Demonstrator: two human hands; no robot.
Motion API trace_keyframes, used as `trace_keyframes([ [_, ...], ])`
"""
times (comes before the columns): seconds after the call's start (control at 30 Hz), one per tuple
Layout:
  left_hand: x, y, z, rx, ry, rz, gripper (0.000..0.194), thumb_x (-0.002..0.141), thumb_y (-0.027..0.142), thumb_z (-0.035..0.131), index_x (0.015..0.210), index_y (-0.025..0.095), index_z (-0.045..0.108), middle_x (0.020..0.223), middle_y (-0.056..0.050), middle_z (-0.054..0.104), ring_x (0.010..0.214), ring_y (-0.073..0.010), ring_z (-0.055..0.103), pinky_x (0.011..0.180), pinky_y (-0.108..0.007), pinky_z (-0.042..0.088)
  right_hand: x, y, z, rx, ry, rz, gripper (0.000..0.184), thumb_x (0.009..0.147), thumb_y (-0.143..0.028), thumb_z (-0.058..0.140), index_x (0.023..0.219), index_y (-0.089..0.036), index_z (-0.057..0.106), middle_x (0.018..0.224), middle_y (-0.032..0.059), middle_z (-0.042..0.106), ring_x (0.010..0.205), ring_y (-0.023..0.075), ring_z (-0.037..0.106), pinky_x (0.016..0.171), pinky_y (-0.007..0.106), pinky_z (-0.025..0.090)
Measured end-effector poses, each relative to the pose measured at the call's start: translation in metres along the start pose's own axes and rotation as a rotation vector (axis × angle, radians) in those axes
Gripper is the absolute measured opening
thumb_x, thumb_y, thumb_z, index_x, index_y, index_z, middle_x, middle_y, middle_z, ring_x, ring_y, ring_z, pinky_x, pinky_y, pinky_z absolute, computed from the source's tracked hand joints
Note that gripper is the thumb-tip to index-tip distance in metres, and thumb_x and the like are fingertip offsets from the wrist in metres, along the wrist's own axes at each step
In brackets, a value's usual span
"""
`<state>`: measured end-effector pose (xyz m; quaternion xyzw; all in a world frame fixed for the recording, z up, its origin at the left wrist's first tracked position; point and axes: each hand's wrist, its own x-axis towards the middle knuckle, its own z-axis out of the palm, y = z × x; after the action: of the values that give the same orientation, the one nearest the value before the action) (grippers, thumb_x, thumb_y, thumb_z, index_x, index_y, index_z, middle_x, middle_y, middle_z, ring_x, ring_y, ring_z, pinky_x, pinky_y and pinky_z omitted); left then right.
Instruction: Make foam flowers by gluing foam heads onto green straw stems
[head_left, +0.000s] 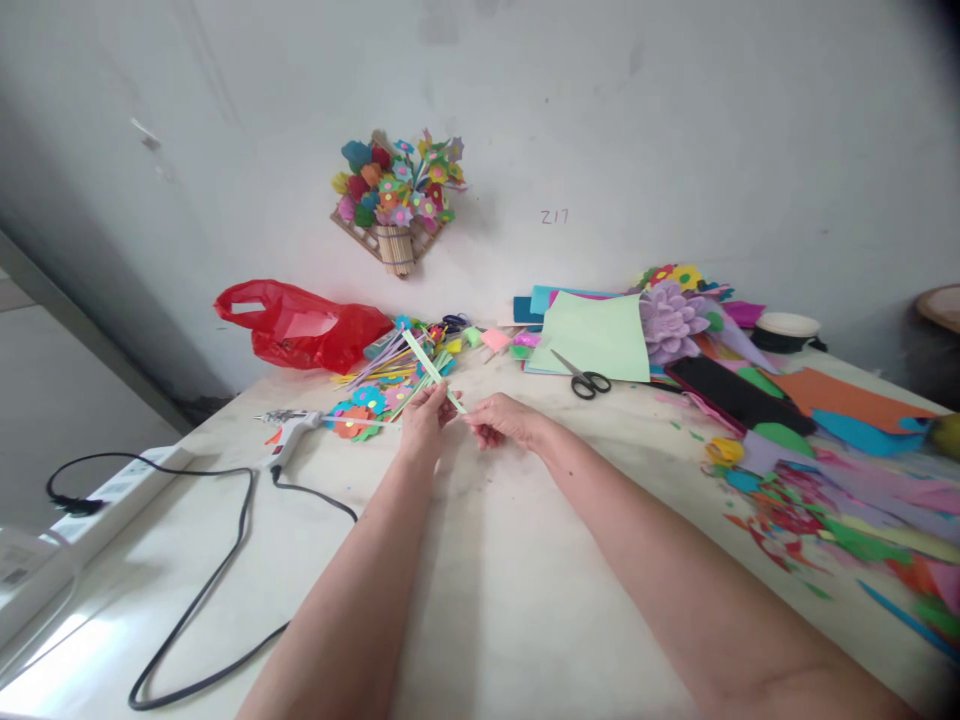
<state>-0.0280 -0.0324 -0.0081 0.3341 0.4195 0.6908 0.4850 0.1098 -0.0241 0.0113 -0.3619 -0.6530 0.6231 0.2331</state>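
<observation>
A narrow pale green strip (421, 356), of paper or craft foam, slants up and to the left above the table. My left hand (426, 420) pinches it along its lower part. My right hand (501, 420) is closed at the strip's lower end, thumb and forefinger together. Both hands are close to each other, near the middle of the view. Just beyond my left hand lie flat flower cut-outs (356, 412) in several colours and a bundle of thin coloured sticks or strips (382, 360).
A glue gun (296, 430) with a black cord lies left, near a power strip (124, 490). Behind are a red plastic bag (300, 325), green sheet (596, 335) and black-handled scissors (590, 384). A phone (739, 395) and colourful scraps (795, 510) cover the right side. A flower decoration (397, 195) hangs on the wall.
</observation>
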Motion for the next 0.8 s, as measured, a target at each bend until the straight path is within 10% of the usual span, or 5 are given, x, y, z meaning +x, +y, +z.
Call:
trace_keyframes([
  [0.37,-0.002,0.001,0.003,-0.034,-0.006,-0.022,0.033,0.052,0.031,0.074,0.075,0.013,0.060,0.064,-0.003,0.064,0.056,-0.0100,0.059,0.054,-0.021,0.044,-0.019,-0.017,-0.028,-0.221,-0.135,-0.001,0.033,0.067,-0.039,0.066,0.055,-0.012,0.054,0.047,0.0015,0.059,0.041,0.0062,0.050,0.042,0.016,0.038],
  [0.67,-0.014,-0.008,0.015,0.203,-0.223,-0.046,0.034,0.058,0.043,0.069,0.072,0.014,0.060,0.059,-0.004,0.063,0.048,-0.0118,0.056,0.049,-0.023,0.041,-0.032,-0.018,-0.101,-0.988,0.778,0.221,0.017,0.076,-0.026,0.054,0.076,-0.014,0.065,0.088,0.0129,0.066,0.080,0.0214,0.061,0.063,0.026,0.044],
  [0.8,-0.013,-0.011,0.015,0.253,-0.257,-0.014,0.034,0.059,0.045,0.068,0.071,0.014,0.062,0.062,-0.006,0.064,0.050,-0.0115,0.055,0.049,-0.022,0.039,-0.044,0.005,-0.118,-1.120,0.900,0.329,0.025,0.079,-0.024,0.047,0.096,-0.015,0.062,0.101,0.0140,0.062,0.096,0.0247,0.056,0.070,0.030,0.043],
])
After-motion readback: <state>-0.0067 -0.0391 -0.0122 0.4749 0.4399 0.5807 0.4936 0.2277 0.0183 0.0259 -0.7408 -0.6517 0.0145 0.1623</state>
